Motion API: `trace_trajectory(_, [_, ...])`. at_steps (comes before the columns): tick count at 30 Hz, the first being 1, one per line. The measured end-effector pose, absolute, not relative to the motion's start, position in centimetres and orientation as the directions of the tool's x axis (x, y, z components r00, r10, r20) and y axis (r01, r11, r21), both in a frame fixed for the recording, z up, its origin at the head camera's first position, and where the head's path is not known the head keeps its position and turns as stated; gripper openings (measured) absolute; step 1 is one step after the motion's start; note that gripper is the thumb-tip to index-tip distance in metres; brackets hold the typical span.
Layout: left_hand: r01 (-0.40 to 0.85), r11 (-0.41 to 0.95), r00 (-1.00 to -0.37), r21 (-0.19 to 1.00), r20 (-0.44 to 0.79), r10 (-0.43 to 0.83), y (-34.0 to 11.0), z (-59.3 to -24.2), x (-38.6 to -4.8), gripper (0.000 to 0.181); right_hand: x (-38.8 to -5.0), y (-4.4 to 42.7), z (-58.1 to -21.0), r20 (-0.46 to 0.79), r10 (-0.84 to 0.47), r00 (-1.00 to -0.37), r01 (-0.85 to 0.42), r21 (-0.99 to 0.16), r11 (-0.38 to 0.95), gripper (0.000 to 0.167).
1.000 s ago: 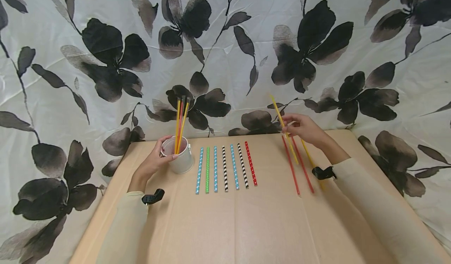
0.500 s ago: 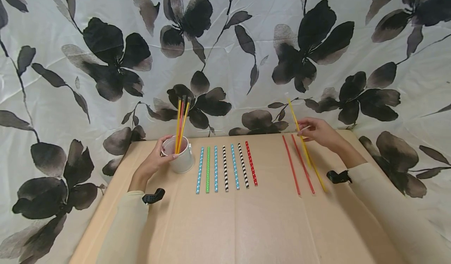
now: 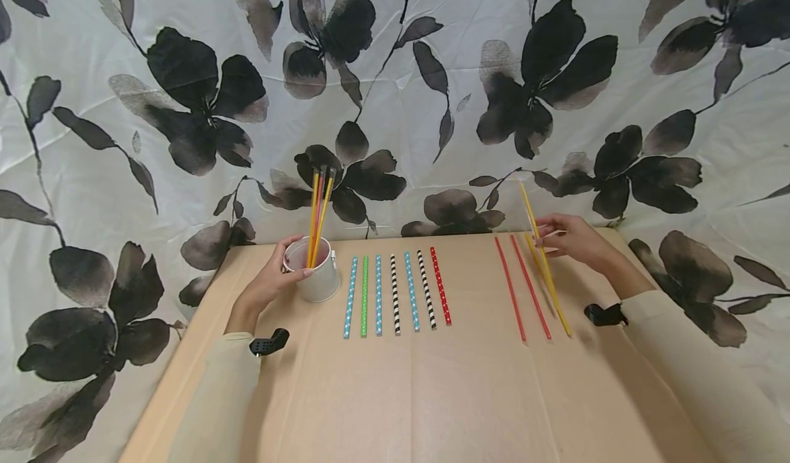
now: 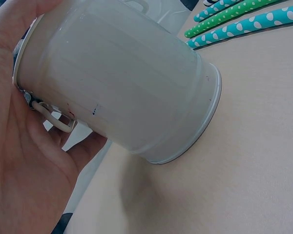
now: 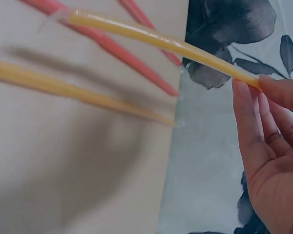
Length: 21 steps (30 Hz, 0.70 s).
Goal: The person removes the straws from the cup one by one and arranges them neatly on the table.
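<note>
My left hand (image 3: 270, 278) holds a small white metal bucket (image 3: 324, 286) around its side, with the thumb at the rim. Several yellow and red glow sticks (image 3: 312, 216) stand upright in the bucket. In the left wrist view, the bucket wall (image 4: 122, 73) and its handle loop (image 4: 53, 117) show close to the palm. Between thumb and fingertips, my right hand (image 3: 575, 241) pinches a thin yellow glow stick (image 5: 156, 41), tilted above the table's right side. Below it lies another yellow glow stick (image 3: 560, 312), and left of that are two red glow sticks (image 3: 511, 291) (image 3: 532, 290).
Patterned paper straws lie in a row mid-table: blue dotted (image 3: 350, 298), green dotted (image 3: 364, 298), black-and-white striped (image 3: 395, 298) and red dotted (image 3: 441, 288). A floral cloth (image 3: 432, 106) hangs behind the table (image 3: 407, 401).
My right hand has moved to the right with the yellow glow stick, from above the red ones to over the yellow one on the table. My left hand stays on the bucket.
</note>
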State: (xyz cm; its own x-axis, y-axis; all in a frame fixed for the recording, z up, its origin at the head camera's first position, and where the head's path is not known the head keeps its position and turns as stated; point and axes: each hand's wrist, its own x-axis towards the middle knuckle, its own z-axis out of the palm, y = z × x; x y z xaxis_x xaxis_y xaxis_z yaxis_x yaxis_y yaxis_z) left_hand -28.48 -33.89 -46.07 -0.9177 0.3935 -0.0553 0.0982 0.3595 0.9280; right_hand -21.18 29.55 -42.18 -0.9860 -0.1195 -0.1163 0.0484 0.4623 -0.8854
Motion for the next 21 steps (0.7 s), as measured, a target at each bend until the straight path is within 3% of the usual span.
trace_trajectory(21, [0.107, 0.348, -0.916, 0.931, -0.044, 0.4, -33.8, -46.1, -28.5, 0.09, -20.3, 34.2, -45.9, -0.211, -0.103, -0.972, 0.12, -0.824, 0.554, 0.053])
